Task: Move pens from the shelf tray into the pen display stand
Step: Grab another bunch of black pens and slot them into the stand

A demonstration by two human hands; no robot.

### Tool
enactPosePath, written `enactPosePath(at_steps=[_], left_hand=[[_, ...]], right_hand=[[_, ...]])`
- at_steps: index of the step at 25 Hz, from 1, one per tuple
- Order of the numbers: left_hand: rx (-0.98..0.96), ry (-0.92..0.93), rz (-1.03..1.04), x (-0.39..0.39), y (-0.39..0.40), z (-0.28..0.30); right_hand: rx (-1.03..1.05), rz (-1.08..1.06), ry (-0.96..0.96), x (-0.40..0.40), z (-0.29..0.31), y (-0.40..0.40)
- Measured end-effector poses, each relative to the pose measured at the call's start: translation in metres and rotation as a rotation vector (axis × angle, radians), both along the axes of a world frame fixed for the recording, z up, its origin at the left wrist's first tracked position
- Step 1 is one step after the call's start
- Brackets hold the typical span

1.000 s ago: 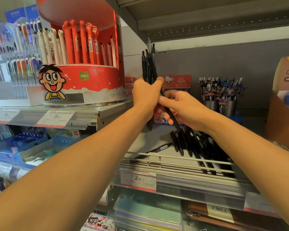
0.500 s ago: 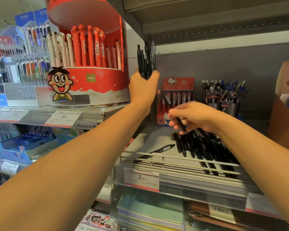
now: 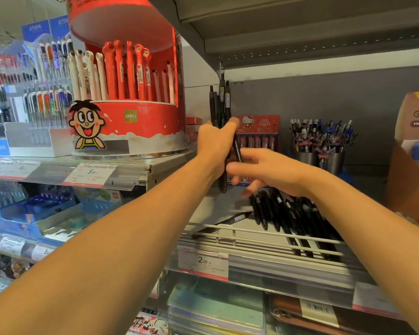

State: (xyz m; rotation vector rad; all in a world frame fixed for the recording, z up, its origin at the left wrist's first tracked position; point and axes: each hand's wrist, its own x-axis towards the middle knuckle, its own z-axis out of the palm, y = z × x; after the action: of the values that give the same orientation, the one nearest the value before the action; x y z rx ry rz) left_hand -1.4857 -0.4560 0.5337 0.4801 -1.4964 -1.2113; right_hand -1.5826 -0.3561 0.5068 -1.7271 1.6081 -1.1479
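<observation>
The left hand (image 3: 215, 146) grips a bundle of black pens (image 3: 221, 102) upright, with the fingers wrapped around the barrels; the pen tops project above the fist and the lower ends show below it. The bundle is held above the shelf tray, just right of the red display stand (image 3: 136, 122).

The right hand (image 3: 264, 172) is beside the left hand, below and to its right. It holds one black pen (image 3: 237, 147) at a slight tilt, and the upper end of this pen meets the bundle at the left hand. The fingers of the right hand are blurred; the exact grip on the pen cannot be told.

The remaining black pens (image 3: 293, 218) lie in a loose row in the shelf tray (image 3: 264, 235), behind its white wire rail. One single pen (image 3: 228, 222) lies apart on the left side of the tray, at an angle.

The red display stand is on the higher shelf to the left. It contains red and white pens standing upright. A metal cup of pens (image 3: 322, 146) stands far right on the tray shelf.
</observation>
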Motion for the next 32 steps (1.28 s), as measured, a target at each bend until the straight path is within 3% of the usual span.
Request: enactPosePath(at_steps=[2,5,9,14,15,19,24,27,32], left_hand=[[0.038,0.061,-0.029,-0.001,0.001,0.000],[0.136,0.113,-0.145,-0.004,0.002,-0.005],[0.192,0.129,-0.253,-0.007,0.002,-0.021],[0.273,0.173,-0.422,-0.004,0.000,-0.026],[0.233,0.147,-0.391,-0.003,0.000,-0.026],[0.081,0.056,-0.151,0.003,-0.007,-0.027],[0.002,-0.086,-0.125,0.011,-0.013,-0.037],[0.013,-0.097,-0.138,0.015,-0.016,-0.040],[-0.021,-0.154,-0.177,0.023,-0.017,-0.046]], right_hand=[[0.195,0.094,0.035,0.002,-0.003,0.000],[0.316,0.114,-0.102,0.001,-0.008,-0.002],[0.353,0.046,-0.200,-0.003,-0.009,-0.002],[0.241,0.082,-0.291,-0.006,-0.007,-0.007],[0.261,0.070,-0.207,-0.006,-0.008,-0.007],[0.271,-0.152,0.464,-0.010,-0.021,-0.010],[0.315,-0.041,0.619,-0.004,-0.025,-0.012],[0.307,-0.055,0.503,-0.009,-0.019,-0.009],[0.154,-0.190,-0.207,-0.023,0.000,-0.002]])
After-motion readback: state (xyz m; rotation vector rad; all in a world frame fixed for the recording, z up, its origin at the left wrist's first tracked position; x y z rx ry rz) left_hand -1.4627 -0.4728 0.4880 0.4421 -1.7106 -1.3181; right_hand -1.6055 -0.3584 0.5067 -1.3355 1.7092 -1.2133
